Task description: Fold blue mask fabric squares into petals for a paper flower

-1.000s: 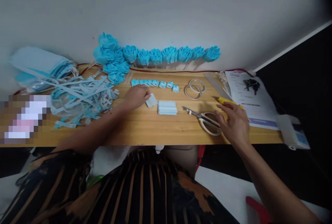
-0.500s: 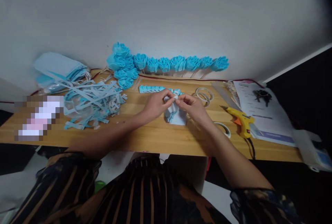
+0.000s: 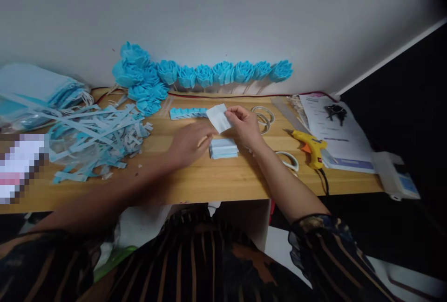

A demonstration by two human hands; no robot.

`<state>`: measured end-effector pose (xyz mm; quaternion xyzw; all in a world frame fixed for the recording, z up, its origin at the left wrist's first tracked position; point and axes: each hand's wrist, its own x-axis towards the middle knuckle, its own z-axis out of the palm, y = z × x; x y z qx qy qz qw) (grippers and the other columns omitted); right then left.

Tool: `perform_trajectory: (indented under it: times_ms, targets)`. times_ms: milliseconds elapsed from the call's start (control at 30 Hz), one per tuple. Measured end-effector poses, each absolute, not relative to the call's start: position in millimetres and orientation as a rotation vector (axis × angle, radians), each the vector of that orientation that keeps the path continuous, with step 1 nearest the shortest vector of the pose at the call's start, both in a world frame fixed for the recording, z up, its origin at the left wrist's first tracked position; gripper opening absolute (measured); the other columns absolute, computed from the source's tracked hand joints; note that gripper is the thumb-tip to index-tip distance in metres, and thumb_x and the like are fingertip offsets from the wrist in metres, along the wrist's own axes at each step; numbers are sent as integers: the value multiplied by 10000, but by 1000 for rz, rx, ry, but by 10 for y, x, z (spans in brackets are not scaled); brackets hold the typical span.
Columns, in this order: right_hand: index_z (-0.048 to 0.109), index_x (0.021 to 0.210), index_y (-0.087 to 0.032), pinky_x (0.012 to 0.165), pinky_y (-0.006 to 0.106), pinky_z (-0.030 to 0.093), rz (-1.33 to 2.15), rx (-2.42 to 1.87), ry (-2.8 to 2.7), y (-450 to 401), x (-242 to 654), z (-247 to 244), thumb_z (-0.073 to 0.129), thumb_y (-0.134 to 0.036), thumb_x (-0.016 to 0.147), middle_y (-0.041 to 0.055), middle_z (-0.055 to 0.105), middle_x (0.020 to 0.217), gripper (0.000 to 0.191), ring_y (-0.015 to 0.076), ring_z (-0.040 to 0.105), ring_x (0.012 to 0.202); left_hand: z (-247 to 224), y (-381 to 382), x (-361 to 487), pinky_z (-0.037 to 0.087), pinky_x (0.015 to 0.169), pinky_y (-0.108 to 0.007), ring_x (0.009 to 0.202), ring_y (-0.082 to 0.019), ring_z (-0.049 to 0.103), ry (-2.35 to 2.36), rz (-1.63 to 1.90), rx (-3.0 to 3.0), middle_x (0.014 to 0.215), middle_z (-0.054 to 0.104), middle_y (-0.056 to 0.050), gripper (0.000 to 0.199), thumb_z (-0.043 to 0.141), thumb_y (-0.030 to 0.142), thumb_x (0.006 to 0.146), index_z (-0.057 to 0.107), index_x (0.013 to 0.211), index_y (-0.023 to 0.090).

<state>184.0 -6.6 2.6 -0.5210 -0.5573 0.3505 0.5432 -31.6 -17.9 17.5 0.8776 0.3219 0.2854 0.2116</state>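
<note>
My right hand (image 3: 244, 124) pinches the edge of a pale, flat square of fabric (image 3: 219, 118), held up at a tilt above the table. Just below it my left hand (image 3: 190, 144) is blurred by motion, and its fingers cannot be made out clearly. Beside the left fingertips lies a stack of pale blue squares (image 3: 223, 148). Behind the hands, a row of folded blue pieces (image 3: 186, 113) rests on the wood, its right end partly covered by the held square.
Blue fabric flowers (image 3: 223, 72) on stems line the wall. Cut strips (image 3: 101, 129) pile up at left beside stacked face masks (image 3: 45, 90). To the right are tape rolls (image 3: 264, 118), a yellow glue gun (image 3: 310, 146), printed paper (image 3: 344, 139) and keys (image 3: 335, 113).
The square between both hands is now in the right hand alone, spread flat. My left hand has moved down and left, uncovering the stack. The whole view has shifted.
</note>
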Motion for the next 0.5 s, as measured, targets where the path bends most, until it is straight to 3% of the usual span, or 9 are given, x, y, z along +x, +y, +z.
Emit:
perform_trajectory:
  times_ms: [100, 233, 367, 500]
  targets:
    - [682, 872, -193, 701, 275, 411, 734, -1240, -1362, -106, 1869, 58, 683, -484, 824, -9, 631, 779, 296, 135, 533, 731, 92, -293, -266, 522, 942, -447, 1072, -282, 661, 688, 530, 2669, 1141, 757, -117, 264, 497, 180, 974, 738, 1083, 187]
    - [675, 889, -198, 703, 274, 423, 664, -1193, -1416, -164, 1886, 116, 641, -453, 884, -4, 630, 779, 257, 134, 544, 721, 15, -286, -269, 516, 967, -464, 1057, -285, 667, 608, 386, 2683, 1135, 747, -131, 236, 529, 228, 977, 759, 976, 179]
    - [680, 908, -205, 725, 276, 454, 647, -1179, -1444, -215, 1882, 165, 628, -454, 904, 4, 667, 818, 254, 139, 578, 747, 141, -122, -352, 527, 957, -414, 1035, -249, 674, 774, 624, 2306, 1094, 755, -93, 278, 529, 398, 996, 724, 1003, 201]
    - [720, 896, -204, 783, 301, 497, 634, -1166, -1521, -260, 1856, 202, 642, -413, 905, 18, 729, 865, 223, 162, 645, 815, 293, 70, -273, 549, 921, -388, 1062, -240, 681, 873, 884, 1764, 1144, 741, -108, 434, 442, 521, 1016, 673, 1179, 191]
